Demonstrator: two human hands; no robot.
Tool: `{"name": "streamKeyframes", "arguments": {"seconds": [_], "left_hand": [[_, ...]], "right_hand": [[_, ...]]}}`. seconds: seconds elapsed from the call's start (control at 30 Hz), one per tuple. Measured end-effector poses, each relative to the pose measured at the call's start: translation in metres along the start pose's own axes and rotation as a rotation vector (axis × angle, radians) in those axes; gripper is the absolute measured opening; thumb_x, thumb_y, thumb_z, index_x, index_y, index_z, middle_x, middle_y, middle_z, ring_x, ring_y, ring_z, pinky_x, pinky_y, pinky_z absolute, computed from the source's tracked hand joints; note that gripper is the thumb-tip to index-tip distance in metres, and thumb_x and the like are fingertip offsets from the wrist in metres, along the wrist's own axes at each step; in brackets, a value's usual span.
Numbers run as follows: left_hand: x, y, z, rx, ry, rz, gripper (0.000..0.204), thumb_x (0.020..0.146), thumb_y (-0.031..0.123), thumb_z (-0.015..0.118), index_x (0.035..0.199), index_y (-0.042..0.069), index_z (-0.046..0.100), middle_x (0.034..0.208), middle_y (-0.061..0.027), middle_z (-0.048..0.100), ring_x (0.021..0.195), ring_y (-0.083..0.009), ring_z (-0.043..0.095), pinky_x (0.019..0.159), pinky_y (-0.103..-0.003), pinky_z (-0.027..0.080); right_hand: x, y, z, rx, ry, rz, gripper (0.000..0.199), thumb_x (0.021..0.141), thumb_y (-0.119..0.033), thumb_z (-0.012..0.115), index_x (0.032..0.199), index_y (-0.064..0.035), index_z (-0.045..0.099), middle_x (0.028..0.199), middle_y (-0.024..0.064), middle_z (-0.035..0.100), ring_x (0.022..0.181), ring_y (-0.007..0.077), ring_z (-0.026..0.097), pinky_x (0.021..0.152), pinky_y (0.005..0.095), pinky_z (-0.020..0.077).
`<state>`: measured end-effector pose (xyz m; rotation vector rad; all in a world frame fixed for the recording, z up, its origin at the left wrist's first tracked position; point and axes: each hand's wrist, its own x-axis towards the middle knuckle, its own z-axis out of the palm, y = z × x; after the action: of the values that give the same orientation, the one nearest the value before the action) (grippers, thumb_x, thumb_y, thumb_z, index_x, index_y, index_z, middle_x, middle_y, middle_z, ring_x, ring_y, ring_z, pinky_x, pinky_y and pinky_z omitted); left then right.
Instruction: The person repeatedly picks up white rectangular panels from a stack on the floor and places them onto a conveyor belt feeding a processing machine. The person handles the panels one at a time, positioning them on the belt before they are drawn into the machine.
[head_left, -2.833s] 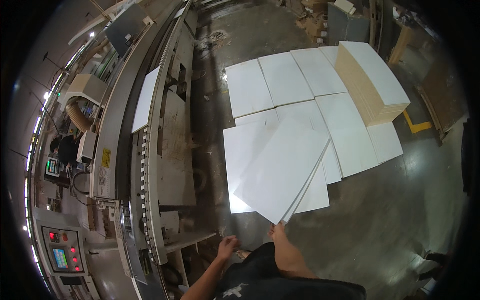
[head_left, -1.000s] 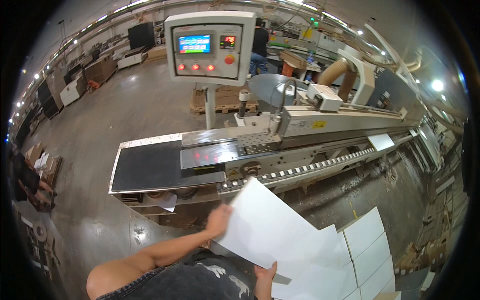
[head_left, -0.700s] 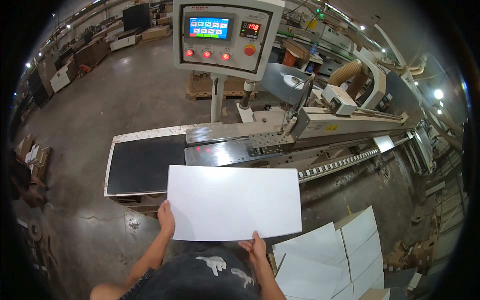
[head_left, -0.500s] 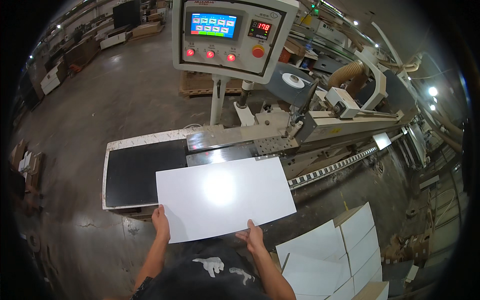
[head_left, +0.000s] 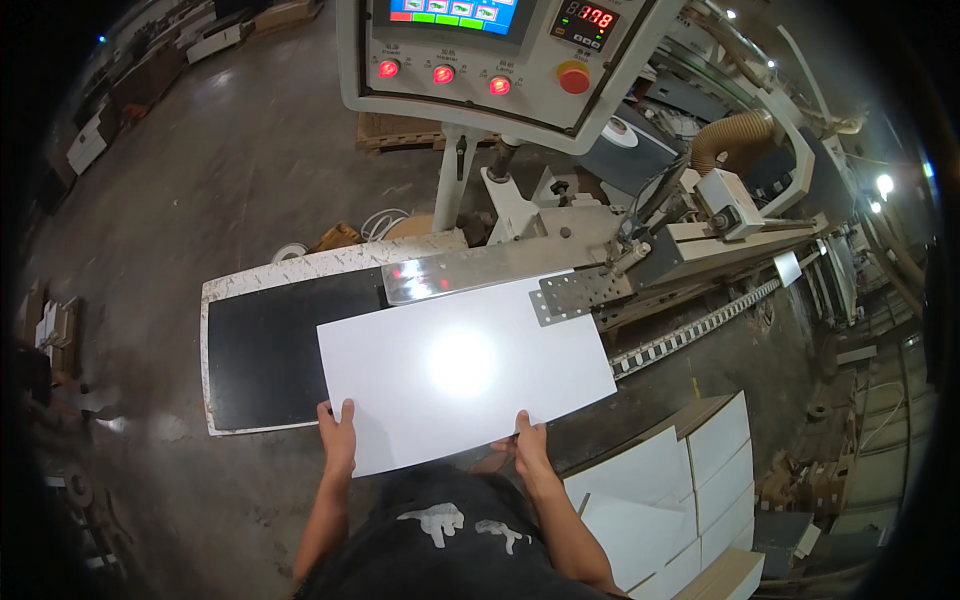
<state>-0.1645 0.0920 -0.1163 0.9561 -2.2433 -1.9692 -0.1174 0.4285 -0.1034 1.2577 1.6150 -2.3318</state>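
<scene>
White panel reaches the machine's infeed

Both hands, left hand (head_left: 338,440) and right hand (head_left: 528,445), fingers clamped on its near edge, have lowered the white panel (head_left: 462,370) flat over the black infeed surface (head_left: 262,350), ready for feeding.

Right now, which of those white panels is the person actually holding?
The big white panel over the black machine table, gripped at its near edge by both hands; the other white panels lie stacked lower right.
</scene>
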Motion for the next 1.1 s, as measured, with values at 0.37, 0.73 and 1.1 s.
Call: {"name": "streamKeyframes", "arguments": {"seconds": [0.37,0.73,1.1], "left_hand": [[-0.022,0.012,0.05,-0.028,0.058,-0.068,0.028,0.099,0.021,0.063,0.112,0.001,0.05,0.109,-0.0095,0.059,0.098,-0.0182,0.053,0.09,-0.034,0.045],[-0.033,0.015,0.144,-0.165,-0.062,-0.052,0.038,0.099,0.017,0.062,0.128,0.0,0.045,0.118,-0.0109,0.058,0.106,-0.0209,0.054,0.099,-0.036,0.041],[-0.066,0.043,0.259,-0.062,-0.279,-0.173,0.053,0.105,0.021,0.049,0.147,0.001,0.025,0.144,-0.0237,0.042,0.121,-0.0359,0.053,0.1,-0.048,0.047]], "right_hand": [[0.024,-0.042,-0.041,-0.111,-0.012,0.083,0.048,0.105,-0.024,0.048,0.118,0.0196,0.035,0.1,0.0295,0.06,0.067,0.0374,0.069,0.054,0.0467,0.0632],[0.086,-0.087,-0.107,-0.004,0.09,0.079,0.057,0.103,-0.027,0.052,0.127,0.0143,0.02,0.1,0.029,0.057,0.059,0.0328,0.068,0.046,0.0409,0.0597],[0.068,-0.111,-0.195,0.091,0.339,-0.183,0.051,0.099,-0.044,0.059,0.122,-0.0023,0.042,0.085,0.0102,0.063,0.063,0.0148,0.063,0.055,0.0277,0.0536]]}}
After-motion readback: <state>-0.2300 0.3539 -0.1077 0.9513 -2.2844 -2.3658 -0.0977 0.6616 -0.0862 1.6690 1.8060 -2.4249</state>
